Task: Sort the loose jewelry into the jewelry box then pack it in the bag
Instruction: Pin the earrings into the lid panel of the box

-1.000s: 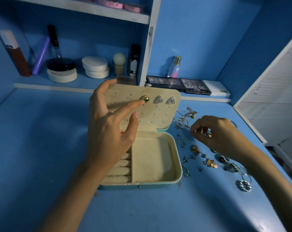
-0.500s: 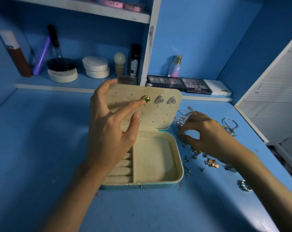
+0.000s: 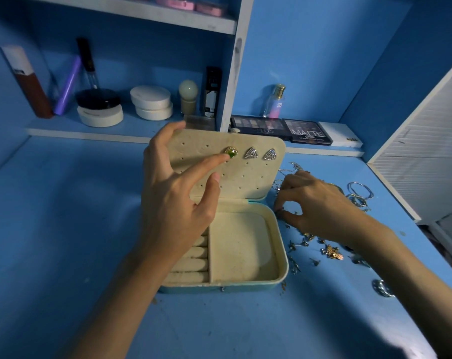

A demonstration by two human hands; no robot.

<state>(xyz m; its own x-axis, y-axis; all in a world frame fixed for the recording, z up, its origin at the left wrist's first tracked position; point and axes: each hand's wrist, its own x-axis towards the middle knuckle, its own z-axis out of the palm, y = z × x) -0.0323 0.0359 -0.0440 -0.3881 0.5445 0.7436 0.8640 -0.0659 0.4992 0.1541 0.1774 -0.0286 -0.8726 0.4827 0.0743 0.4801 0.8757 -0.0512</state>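
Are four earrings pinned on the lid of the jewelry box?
No, the lid holds only three earrings: a green-stoned earring and two silver triangular earrings.

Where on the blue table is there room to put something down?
The table is bare left of the jewelry box, out to the wall, and in front of it. The box's big compartment is bare too. Right of the box it is crowded: loose jewelry lies scattered under and around the right hand.

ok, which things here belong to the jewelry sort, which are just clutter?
Job: jewelry box, green stud, triangular studs, loose jewelry, left hand, right hand.
Clutter: eyeshadow palettes, perfume bottle, white jars, purple tube.
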